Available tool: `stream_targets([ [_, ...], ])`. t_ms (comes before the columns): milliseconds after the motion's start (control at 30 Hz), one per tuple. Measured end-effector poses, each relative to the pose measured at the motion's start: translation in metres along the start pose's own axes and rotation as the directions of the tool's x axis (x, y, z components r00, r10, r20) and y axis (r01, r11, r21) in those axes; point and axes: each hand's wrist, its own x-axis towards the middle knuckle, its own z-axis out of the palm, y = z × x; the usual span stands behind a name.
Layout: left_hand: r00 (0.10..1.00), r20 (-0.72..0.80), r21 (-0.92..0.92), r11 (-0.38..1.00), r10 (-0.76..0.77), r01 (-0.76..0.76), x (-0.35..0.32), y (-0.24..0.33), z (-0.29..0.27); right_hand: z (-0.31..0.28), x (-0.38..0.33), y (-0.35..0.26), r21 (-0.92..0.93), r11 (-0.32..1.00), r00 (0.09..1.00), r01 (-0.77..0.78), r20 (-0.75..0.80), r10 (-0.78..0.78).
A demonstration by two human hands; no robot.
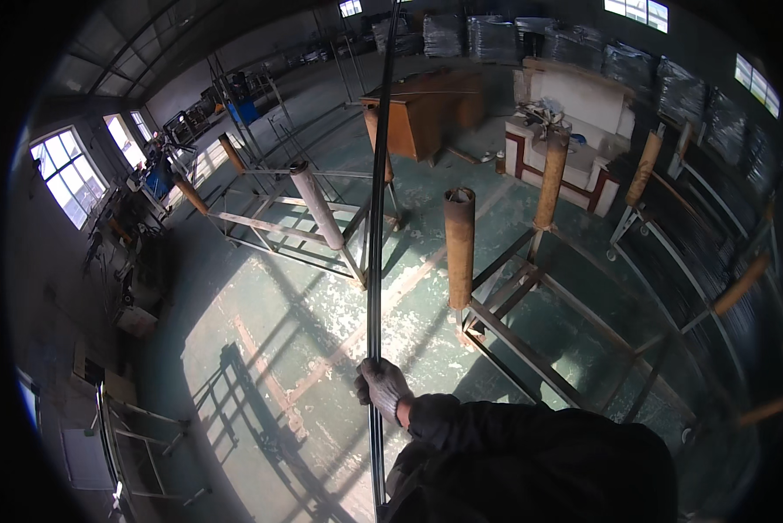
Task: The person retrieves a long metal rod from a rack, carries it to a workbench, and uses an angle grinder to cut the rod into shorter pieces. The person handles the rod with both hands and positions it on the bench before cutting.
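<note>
My right hand [384,385], in a greyish glove, is wrapped round long, thin dark metal bars [377,235]. They look like two or more lengths lying side by side. Held nearly upright in the picture, the bars run from the lower edge past the top edge, so neither end can be made out clearly. A dark sleeve [514,444] comes in from the lower right. Nearest to the hand on the right is a metal rack [518,353], apart from the bars, with a brown sleeved post [459,253] at its corner. My left hand is out of sight.
Another metal rack [265,231] with padded posts stands ahead on the left. Beyond are a wooden desk [411,122] and a pale bench with dark red trim [561,179]. Long stock lies on a rack [697,235] at right. Wrapped stacks [492,39] line the back.
</note>
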Motion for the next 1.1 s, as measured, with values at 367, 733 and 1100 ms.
stream_targets([
  [367,0.973,0.062,0.054,0.973,0.221,-0.224,0.365,0.143,-0.058,0.112,0.301,-0.163,0.057,0.991,0.992,0.124,-0.028,-0.123],
  [733,0.976,-0.107,0.147,0.974,0.188,-0.172,0.554,0.232,-0.057,0.143,0.569,-0.376,0.157,0.961,0.973,0.226,-0.081,-0.216],
  [1100,0.854,-0.142,0.406,0.816,0.501,-0.412,0.781,0.384,-0.077,0.15,0.807,-0.543,0.25,0.916,0.949,0.313,-0.063,-0.308],
])
